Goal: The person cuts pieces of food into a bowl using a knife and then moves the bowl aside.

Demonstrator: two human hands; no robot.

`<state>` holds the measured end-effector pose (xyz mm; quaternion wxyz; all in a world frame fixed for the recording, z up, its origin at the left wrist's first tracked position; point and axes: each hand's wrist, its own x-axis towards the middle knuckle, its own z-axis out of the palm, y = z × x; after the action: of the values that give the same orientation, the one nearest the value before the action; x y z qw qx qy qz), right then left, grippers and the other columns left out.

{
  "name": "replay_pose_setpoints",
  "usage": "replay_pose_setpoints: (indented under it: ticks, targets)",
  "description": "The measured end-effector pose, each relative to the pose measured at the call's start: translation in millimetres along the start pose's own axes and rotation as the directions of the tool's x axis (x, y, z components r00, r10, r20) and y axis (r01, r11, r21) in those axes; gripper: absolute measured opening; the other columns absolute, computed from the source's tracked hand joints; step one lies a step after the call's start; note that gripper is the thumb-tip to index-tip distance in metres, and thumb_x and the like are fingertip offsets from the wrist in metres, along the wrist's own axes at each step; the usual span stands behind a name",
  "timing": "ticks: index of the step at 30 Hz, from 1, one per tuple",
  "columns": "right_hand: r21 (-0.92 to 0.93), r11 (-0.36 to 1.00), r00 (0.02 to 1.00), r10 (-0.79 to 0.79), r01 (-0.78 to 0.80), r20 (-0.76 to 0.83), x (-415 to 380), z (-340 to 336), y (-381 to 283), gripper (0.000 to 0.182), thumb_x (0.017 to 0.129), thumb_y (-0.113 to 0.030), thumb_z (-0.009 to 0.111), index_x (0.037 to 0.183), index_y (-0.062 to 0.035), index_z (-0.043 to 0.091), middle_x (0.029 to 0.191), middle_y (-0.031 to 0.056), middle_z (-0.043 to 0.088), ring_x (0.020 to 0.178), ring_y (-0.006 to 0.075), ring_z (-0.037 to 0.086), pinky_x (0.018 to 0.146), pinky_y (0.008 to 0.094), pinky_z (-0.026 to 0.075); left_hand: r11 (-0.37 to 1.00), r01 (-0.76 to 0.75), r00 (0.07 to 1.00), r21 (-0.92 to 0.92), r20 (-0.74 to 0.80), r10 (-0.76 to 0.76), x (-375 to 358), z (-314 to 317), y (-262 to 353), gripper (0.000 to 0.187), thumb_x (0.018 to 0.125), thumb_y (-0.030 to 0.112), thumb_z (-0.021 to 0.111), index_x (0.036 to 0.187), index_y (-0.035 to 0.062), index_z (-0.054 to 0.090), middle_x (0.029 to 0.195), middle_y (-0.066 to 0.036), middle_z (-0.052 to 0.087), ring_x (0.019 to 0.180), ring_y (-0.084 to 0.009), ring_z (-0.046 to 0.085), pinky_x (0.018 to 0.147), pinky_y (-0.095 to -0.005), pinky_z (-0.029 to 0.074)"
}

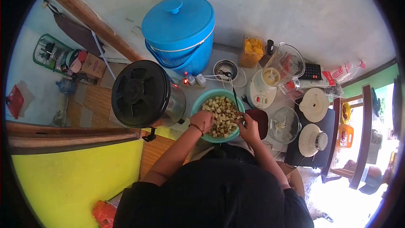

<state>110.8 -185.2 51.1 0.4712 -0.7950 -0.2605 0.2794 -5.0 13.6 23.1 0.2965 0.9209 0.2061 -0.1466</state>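
In front of my body a mint-green plastic basket (230, 91) holds many small pale cubes (225, 109), some with brownish sides. My left hand (202, 121) is over the basket's left side, its fingers curled closed near the cubes; what they hold, if anything, is hidden. At the basket's right rim, my right hand (249, 127) grips a knife (236, 100). Its dark, narrow blade points away from me across the right part of the basket. The handle is mostly covered by my fingers.
A big blue lidded bucket (179, 29) and a black-lidded drum (141, 95) stand left. Plugs and cables (200, 80) lie behind the basket. To the right are a blender (263, 86), a clear chopper bowl (284, 125) and white lids (313, 140). A person (371, 177) is at far right.
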Motion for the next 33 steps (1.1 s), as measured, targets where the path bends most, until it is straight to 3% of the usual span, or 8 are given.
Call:
replay_pose_setpoints:
  ticks: [4, 10, 13, 16, 22, 25, 30, 33]
  targets:
    - [0.005, 1.0, 1.0, 0.0, 0.0, 0.006, 0.9, 3.9, 4.4, 0.035, 0.086, -0.01, 0.059, 0.118, 0.0028, 0.056, 0.083, 0.0172, 0.065, 0.051, 0.0207, 0.063, 0.052, 0.0336, 0.051, 0.977, 0.025, 0.941, 0.211, 0.326, -0.094, -16.2, -2.9, 30.0, 0.024, 0.079, 0.028, 0.064, 0.092, 0.0078, 0.068, 0.092, -0.016, 0.068, 0.089, -0.0338, 0.065, 0.072, -0.0462, 0.053]
    - [0.012, 1.0, 1.0, 0.012, -0.012, 0.021, -1.0, 1.9, 3.6, 0.034, 0.086, -0.01, 0.06, 0.116, 0.0031, 0.056, 0.084, 0.0181, 0.066, 0.052, 0.0209, 0.064, 0.051, 0.034, 0.051, 0.993, 0.118, 0.977, -0.017, 0.178, -0.113, -8.8, 38.3, 0.1, 0.026, 0.078, 0.025, 0.065, 0.093, 0.0044, 0.062, 0.092, -0.017, 0.066, 0.089, -0.0356, 0.064, 0.076, -0.0465, 0.052]
    - [0.019, 0.999, 0.999, 0.035, -0.036, 0.03, -1.3, -0.5, 0.6, 0.034, 0.086, -0.011, 0.06, 0.117, 0.0027, 0.056, 0.084, 0.0185, 0.066, 0.052, 0.0212, 0.064, 0.051, 0.0337, 0.051, 0.995, 0.094, 0.982, 0.018, -0.165, -0.09, -19.4, 42.6, -2.7, 0.023, 0.081, 0.022, 0.061, 0.094, 0.0034, 0.062, 0.091, -0.02, 0.064, 0.089, -0.0368, 0.063, 0.079, -0.046, 0.052]
    - [0.015, 1.0, 0.999, 0.023, -0.024, 0.029, -0.2, 0.3, 8.4, 0.034, 0.087, -0.012, 0.06, 0.118, 0.002, 0.056, 0.084, 0.0182, 0.067, 0.051, 0.0211, 0.064, 0.051, 0.0334, 0.051, 0.997, -0.028, 0.989, 0.071, -0.143, 0.038, -4.7, 71.1, -26.2, 0.021, 0.082, 0.017, 0.058, 0.096, 0.0024, 0.063, 0.09, -0.02, 0.064, 0.09, -0.0366, 0.063, 0.079, -0.0456, 0.052]
    - [-0.006, 1.0, 1.0, -0.001, 0.002, 0.027, -2.6, 1.4, 0.1, 0.034, 0.087, -0.01, 0.06, 0.118, 0.0016, 0.057, 0.081, 0.0152, 0.066, 0.05, 0.0182, 0.062, 0.049, 0.0315, 0.049, 0.992, 0.128, 0.972, 0.007, 0.196, -0.127, 1.0, 39.1, -7.3, 0.023, 0.079, 0.015, 0.062, 0.097, 0.0008, 0.063, 0.092, -0.018, 0.064, 0.09, -0.0367, 0.062, 0.08, -0.0449, 0.051]
    - [-0.001, 1.0, 0.999, -0.025, 0.025, 0.031, -2.8, 1.0, 3.7, 0.034, 0.085, -0.006, 0.06, 0.119, 0.0006, 0.057, 0.079, 0.0108, 0.065, 0.048, 0.0131, 0.059, 0.043, 0.0281, 0.046, 0.989, -0.078, 0.995, -0.127, 0.047, 0.085, -4.7, 44.1, -21.3, 0.027, 0.078, 0.019, 0.066, 0.097, 0.0003, 0.063, 0.092, -0.017, 0.065, 0.087, -0.0335, 0.064, 0.078, -0.0418, 0.052]
    - [0.043, 0.999, 1.0, -0.006, 0.005, 0.024, -3.2, 0.6, 7.2, 0.035, 0.086, -0.008, 0.062, 0.119, 0.001, 0.057, 0.079, 0.0106, 0.065, 0.048, 0.0121, 0.057, 0.044, 0.0273, 0.046, 0.56, -0.028, 0.997, -0.828, 0.016, 0.074, -4.6, 48.2, -25.1, 0.029, 0.085, 0.011, 0.063, 0.111, -0.0029, 0.061, 0.1, -0.01, 0.067, 0.092, -0.0184, 0.065, 0.081, -0.0296, 0.052]
    - [-0.011, 0.998, 0.996, 0.064, -0.063, 0.064, -5.2, -2.3, -2.5, 0.034, 0.088, -0.014, 0.06, 0.118, 0.0009, 0.057, 0.079, 0.0171, 0.067, 0.057, 0.0224, 0.066, 0.056, 0.0344, 0.052, 0.255, 0.028, 0.995, -0.966, 0.05, 0.081, -5.4, 49.7, -21.1, 0.033, 0.091, 0.01, 0.06, 0.122, -0.0011, 0.058, 0.107, -0.006, 0.066, 0.095, -0.0118, 0.063, 0.082, -0.0249, 0.051]
